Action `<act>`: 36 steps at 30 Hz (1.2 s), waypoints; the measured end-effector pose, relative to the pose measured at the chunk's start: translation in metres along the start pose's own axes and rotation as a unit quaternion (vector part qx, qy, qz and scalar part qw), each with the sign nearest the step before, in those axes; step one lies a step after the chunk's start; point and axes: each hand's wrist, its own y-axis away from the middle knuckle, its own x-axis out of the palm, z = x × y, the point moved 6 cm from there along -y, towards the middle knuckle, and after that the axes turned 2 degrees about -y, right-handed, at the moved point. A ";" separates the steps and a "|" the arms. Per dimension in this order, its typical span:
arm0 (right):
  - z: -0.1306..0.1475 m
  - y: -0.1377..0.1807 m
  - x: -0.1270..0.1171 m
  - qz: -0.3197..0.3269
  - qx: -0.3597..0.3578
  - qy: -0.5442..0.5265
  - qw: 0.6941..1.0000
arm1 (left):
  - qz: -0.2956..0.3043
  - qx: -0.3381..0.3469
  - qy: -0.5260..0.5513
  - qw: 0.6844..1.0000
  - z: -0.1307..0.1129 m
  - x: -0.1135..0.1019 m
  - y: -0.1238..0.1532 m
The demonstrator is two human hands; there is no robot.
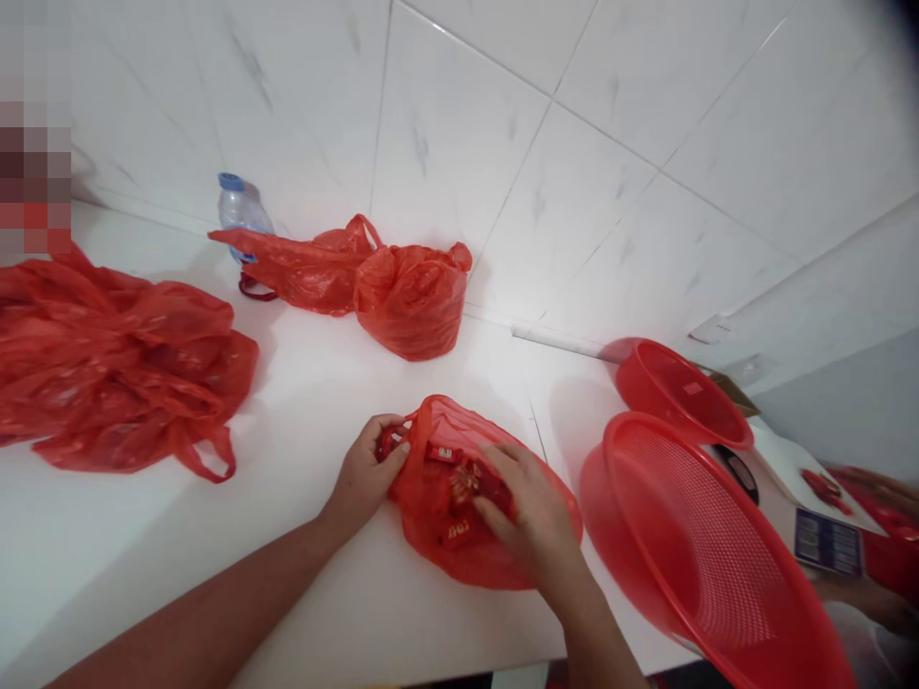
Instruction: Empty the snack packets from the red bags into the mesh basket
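Observation:
A red plastic bag point(474, 565) lies open on the white table in front of me. My left hand point(369, 474) is closed on its left edge, thumb against fingers, with bunched red plastic between them. Inside are several small red wrapped packets point(458, 529) with gold or white print. My right hand point(527, 507) reaches into the bag from the right, its thumb and fingers curled around a red packet point(494, 488) with a gold pattern beside it. The hand partly covers that packet.
Two red plastic baskets point(718, 536) stand at the right, near a scale-like device point(829, 541). Another person's hand point(883, 493) shows at the far right edge. Filled red bags point(413, 297) and a clear bottle point(240, 206) stand by the tiled wall; more red bags point(122, 364) lie left.

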 end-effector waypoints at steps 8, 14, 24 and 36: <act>-0.034 0.046 -0.013 -0.042 0.081 0.112 0.989 | -0.007 -0.007 0.007 1.000 -0.002 -0.001 0.000; -0.064 0.066 -0.001 0.015 0.143 0.257 0.956 | -0.055 0.011 -0.018 0.998 -0.011 -0.009 -0.002; -0.071 0.061 0.001 0.051 0.202 0.098 0.973 | -0.031 0.010 -0.019 0.999 -0.043 -0.011 -0.003; -0.089 0.055 -0.022 -0.083 0.223 -0.096 0.967 | 0.004 0.017 -0.003 1.000 -0.075 -0.004 -0.015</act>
